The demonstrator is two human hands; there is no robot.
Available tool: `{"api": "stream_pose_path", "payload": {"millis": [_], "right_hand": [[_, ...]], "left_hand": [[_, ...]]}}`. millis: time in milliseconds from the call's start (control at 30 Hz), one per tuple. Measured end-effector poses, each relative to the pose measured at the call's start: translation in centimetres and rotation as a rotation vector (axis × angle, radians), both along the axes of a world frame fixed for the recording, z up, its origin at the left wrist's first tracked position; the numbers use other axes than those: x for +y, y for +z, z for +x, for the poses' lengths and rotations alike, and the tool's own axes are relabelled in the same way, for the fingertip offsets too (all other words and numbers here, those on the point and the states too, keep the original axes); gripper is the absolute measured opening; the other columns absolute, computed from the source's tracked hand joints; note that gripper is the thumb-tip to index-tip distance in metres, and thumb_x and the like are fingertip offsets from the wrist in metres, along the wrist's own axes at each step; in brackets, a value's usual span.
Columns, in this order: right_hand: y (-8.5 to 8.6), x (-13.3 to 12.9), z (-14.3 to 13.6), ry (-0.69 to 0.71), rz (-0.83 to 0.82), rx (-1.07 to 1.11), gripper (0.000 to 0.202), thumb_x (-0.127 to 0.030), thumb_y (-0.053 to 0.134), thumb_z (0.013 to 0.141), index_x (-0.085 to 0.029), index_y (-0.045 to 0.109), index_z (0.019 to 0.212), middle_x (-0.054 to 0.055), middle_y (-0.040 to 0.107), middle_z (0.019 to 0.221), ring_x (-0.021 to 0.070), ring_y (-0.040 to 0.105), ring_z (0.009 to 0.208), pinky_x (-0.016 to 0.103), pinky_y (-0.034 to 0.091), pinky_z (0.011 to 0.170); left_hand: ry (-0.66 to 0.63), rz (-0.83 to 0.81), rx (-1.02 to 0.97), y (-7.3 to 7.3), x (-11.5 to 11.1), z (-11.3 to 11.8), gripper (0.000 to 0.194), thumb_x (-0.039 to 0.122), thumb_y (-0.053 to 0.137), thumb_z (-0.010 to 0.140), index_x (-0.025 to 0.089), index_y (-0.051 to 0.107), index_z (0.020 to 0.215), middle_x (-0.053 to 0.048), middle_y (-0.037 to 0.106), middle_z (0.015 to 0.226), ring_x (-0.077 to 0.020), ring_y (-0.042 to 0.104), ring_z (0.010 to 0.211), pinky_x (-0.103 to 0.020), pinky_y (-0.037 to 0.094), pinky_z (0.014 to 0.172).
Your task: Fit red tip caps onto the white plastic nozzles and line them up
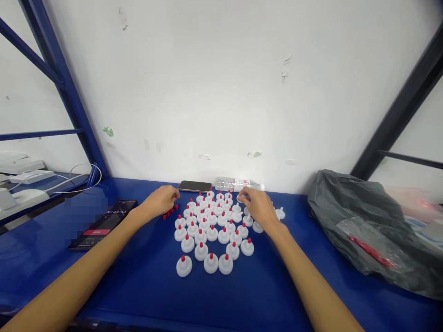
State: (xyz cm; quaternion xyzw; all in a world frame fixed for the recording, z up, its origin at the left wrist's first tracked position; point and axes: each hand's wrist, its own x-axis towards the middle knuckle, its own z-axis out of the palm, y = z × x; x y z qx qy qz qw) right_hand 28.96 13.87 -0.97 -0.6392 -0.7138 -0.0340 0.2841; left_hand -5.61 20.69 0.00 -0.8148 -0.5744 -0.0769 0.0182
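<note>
Several white round caps with pointed nozzles (212, 234) stand in a cluster on the blue table (207, 299); most carry red tips. Some at the right of the cluster, like the white cap (280, 213), have no red tip. My left hand (165, 198) is at the cluster's left, over a few small loose red tips (168, 213), its fingers pressed together; what they hold is too small to name. My right hand (258, 205) reaches over the right back of the cluster, fingers bent together at a white cap, partly hiding the caps beneath it.
Behind the caps lie a dark phone (194, 186) and a clear plastic bottle (238, 184) by the wall. A larger phone (104, 226) showing a timer is at the left. A dark plastic bag (346, 221) with a red-filled packet (372, 251) sits at the right.
</note>
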Motion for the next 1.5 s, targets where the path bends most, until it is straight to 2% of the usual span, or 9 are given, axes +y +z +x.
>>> {"api": "stream_pose_path", "payload": {"millis": [300,467,633,733,900,1067,1167,1333,1500], "right_hand": [[0.0,0.2,0.6,-0.014,-0.056,-0.046,0.013,-0.033,0.068,0.096,-0.026,0.078,0.097,0.005,0.080,0.089,0.0247,0.075,0.088,0.030,0.046,0.072],[0.5,-0.3,0.4,0.000,-0.029,-0.049,0.027,-0.034,0.054,0.102,-0.024,0.079,0.100,0.008,0.080,0.091,0.0272,0.075,0.087,0.033,0.047,0.075],[1.5,-0.6,0.5,0.006,0.011,0.034,0.031,-0.032,0.048,0.102,-0.021,0.077,0.102,0.011,0.080,0.100,0.0289,0.073,0.094,0.035,0.047,0.080],[2.7,-1.0,1.1,0.034,-0.025,0.136,0.034,-0.035,0.046,0.102,-0.020,0.076,0.097,0.009,0.079,0.088,0.0248,0.072,0.080,0.033,0.048,0.073],[5.2,-2.5,2.5,0.243,-0.267,0.311,0.040,-0.050,0.049,0.099,-0.021,0.076,0.105,0.002,0.077,0.073,0.0119,0.053,0.041,0.027,0.042,0.049],[5.5,-3.3,3.4,0.512,-0.757,0.430,0.040,-0.050,0.078,0.080,-0.022,0.079,0.107,0.006,0.080,0.082,0.0102,0.057,0.043,0.023,0.030,0.040],[4.6,-3.0,3.4,0.557,-0.836,0.382,0.033,-0.047,0.083,0.074,-0.021,0.082,0.096,0.004,0.079,0.079,0.0112,0.060,0.047,0.023,0.036,0.044],[4.2,-2.6,3.3,0.584,-0.749,0.391,0.027,-0.045,0.081,0.077,-0.020,0.079,0.087,0.002,0.073,0.074,0.0106,0.057,0.052,0.023,0.042,0.048],[5.3,-3.4,2.3,0.514,-0.508,0.602,0.036,-0.057,0.067,0.090,-0.022,0.062,0.096,0.009,0.071,0.108,0.0180,0.067,0.083,0.025,0.053,0.054]], "left_hand": [[0.037,-0.053,-0.016,0.4,-0.3,0.2,0.032,0.017,0.054,0.082,0.025,0.075,0.104,-0.005,0.079,0.104,-0.0249,0.072,0.097,-0.029,0.052,0.075],[0.023,-0.082,-0.036,0.4,-0.5,0.2,0.030,0.019,0.053,0.082,0.025,0.076,0.100,-0.005,0.081,0.099,-0.0229,0.074,0.092,-0.028,0.053,0.075],[0.015,-0.094,-0.037,0.5,-0.6,0.2,0.024,0.024,0.055,0.083,0.025,0.076,0.094,-0.005,0.081,0.092,-0.0230,0.075,0.086,-0.028,0.053,0.074],[0.019,-0.094,-0.040,0.5,-0.7,0.3,0.022,0.030,0.054,0.087,0.024,0.076,0.091,-0.006,0.081,0.087,-0.0235,0.075,0.081,-0.028,0.051,0.071],[0.016,-0.080,-0.029,0.7,-0.9,0.5,0.025,0.034,0.052,0.090,0.024,0.075,0.087,-0.007,0.079,0.084,-0.0256,0.074,0.081,-0.030,0.050,0.070],[0.022,-0.057,-0.012,0.8,-1.1,0.7,0.028,0.036,0.050,0.091,0.024,0.075,0.090,-0.008,0.079,0.086,-0.0259,0.074,0.081,-0.031,0.049,0.070],[0.021,-0.042,-0.011,0.9,-1.2,0.9,0.030,0.037,0.048,0.091,0.024,0.075,0.088,-0.008,0.079,0.085,-0.0256,0.073,0.077,-0.031,0.048,0.069],[0.009,0.030,-0.045,1.3,-1.6,1.3,0.034,0.038,0.045,0.093,0.023,0.074,0.084,-0.009,0.077,0.080,-0.0270,0.071,0.073,-0.032,0.046,0.066],[-0.058,0.205,-0.145,2.4,-2.8,2.2,0.036,0.036,0.039,0.098,0.020,0.072,0.092,-0.011,0.076,0.092,-0.0280,0.069,0.084,-0.034,0.046,0.071]]}}
